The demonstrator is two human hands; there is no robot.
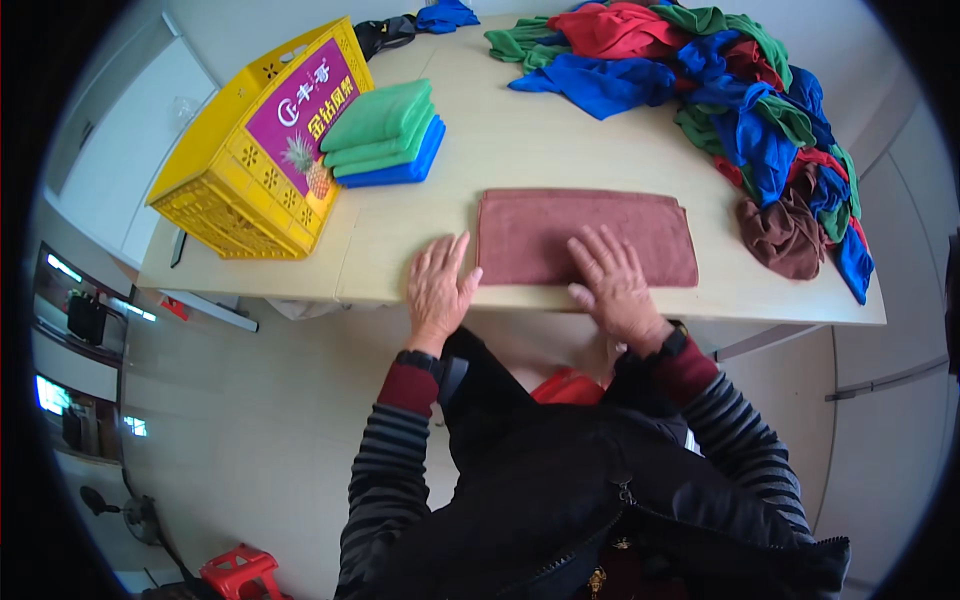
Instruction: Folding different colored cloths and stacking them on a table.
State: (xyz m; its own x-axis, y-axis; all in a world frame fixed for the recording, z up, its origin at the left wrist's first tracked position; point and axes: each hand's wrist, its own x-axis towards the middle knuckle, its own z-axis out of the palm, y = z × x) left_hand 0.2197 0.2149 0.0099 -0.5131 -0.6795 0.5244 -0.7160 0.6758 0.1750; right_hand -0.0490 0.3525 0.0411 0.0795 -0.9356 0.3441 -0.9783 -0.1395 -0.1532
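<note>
A brown towel (540, 232), folded into a long flat rectangle, lies along the near edge of the table in front of me. My right hand (612, 280) rests on its lower middle with the fingers stretched out. Just beyond the towel's left end is my left hand (440, 283), fingers extended and thumb apart, at the table edge. Neither hand grips anything. To the left, a neat stack holds folded green towels (385, 120) on top of a folded blue towel (400, 172).
A yellow plastic crate (220, 190) with a purple panel stands at the table's left end. Loose red, green, blue and brown towels (745, 130) are heaped along the right and back. Dark and blue items (385, 38) lie at the far edge. A red stool (243, 572) is on the floor.
</note>
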